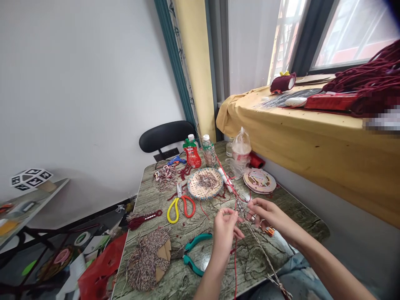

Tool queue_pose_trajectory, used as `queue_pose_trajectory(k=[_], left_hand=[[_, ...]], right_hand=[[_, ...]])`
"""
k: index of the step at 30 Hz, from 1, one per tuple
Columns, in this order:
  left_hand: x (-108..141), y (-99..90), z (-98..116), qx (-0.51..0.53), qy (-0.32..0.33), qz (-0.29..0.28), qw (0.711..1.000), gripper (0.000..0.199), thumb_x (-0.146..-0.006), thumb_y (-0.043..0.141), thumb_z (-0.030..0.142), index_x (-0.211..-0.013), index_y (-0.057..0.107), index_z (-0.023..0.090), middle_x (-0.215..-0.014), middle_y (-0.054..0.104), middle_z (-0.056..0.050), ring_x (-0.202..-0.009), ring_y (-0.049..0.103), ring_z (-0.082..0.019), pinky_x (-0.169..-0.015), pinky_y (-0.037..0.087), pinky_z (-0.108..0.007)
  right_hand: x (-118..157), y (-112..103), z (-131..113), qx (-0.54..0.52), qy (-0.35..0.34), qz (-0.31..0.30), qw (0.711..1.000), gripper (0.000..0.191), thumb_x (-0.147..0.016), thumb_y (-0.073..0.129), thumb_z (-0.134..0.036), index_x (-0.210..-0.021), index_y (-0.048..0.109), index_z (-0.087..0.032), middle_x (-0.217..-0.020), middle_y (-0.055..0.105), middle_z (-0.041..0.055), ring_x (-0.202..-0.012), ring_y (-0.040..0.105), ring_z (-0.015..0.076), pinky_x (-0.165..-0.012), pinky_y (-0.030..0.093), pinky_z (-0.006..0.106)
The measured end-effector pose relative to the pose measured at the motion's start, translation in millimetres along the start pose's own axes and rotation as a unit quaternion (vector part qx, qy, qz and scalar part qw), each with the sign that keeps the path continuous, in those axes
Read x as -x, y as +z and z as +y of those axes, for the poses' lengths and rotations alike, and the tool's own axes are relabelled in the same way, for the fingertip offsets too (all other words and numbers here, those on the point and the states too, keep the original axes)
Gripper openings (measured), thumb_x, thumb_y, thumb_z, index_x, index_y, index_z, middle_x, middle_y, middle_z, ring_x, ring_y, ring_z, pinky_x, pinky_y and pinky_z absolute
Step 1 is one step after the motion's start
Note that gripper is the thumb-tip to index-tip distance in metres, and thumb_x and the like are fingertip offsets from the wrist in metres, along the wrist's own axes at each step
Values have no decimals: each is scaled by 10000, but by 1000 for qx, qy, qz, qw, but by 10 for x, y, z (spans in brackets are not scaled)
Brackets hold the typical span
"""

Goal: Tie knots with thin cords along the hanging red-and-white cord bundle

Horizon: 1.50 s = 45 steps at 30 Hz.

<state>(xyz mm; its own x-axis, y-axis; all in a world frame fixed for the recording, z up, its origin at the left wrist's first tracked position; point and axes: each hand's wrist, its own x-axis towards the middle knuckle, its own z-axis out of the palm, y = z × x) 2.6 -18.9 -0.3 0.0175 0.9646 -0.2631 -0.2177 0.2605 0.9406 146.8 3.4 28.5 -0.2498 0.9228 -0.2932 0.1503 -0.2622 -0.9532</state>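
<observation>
In the head view my left hand (225, 227) is closed in a pinch, thumb against forefinger, at a thin red cord (235, 262) that hangs down past the table edge. Facing it, my right hand (264, 213) pinches at the braided cords; the exact strand between its fingertips is too fine to tell. A bundle of mottled brown-and-white cords (261, 246) slants between the hands down to my lap. Its upper end meets red cords stretched toward a bottle (208, 151). An orange clip (269, 231) lies beside my right hand.
Left of my hands lie teal-handled pliers (193, 260), scissors (180, 204) and mottled cord wound on cardboard (149, 260). Farther back are a woven plate (190, 189) of cord scraps, a red pouch (193, 156) and a bagged cup (241, 150). A yellow-draped ledge (300, 133) borders the right.
</observation>
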Motion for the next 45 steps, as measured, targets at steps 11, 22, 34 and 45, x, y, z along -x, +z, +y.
queue_pose_trajectory(k=[11,22,34,45], left_hand=[[-13,26,-68,15,25,13,999,184,-651,586,292,-687,555,114,-456,565,-4,-387,473,-83,-422,378,-190],[-37,91,-16,17,34,4,999,379,-692,529,425,-948,481,150,-381,496,55,-306,424,-84,-336,337,-171],[-38,123,-84,1,51,23,998,286,-705,499,466,-726,400,199,-324,426,87,-254,336,-61,-282,256,-138],[-4,177,-180,16,74,84,994,248,-737,464,436,-737,394,198,-391,458,73,-294,393,-65,-310,283,-141]], right_hand=[[-62,-20,70,139,-90,5,986,164,-702,503,-286,-638,544,-140,-530,474,-33,-471,382,76,-430,276,194],[-28,-1,35,79,-50,5,996,329,-768,415,-400,-950,515,-145,-400,388,-84,-341,292,60,-345,204,174],[-59,-15,49,169,-57,44,983,298,-768,393,-414,-673,522,-163,-359,334,-80,-333,287,69,-357,197,191],[-57,-1,100,201,-46,153,966,286,-727,401,-374,-591,551,-172,-398,386,-43,-424,372,113,-438,242,223]])
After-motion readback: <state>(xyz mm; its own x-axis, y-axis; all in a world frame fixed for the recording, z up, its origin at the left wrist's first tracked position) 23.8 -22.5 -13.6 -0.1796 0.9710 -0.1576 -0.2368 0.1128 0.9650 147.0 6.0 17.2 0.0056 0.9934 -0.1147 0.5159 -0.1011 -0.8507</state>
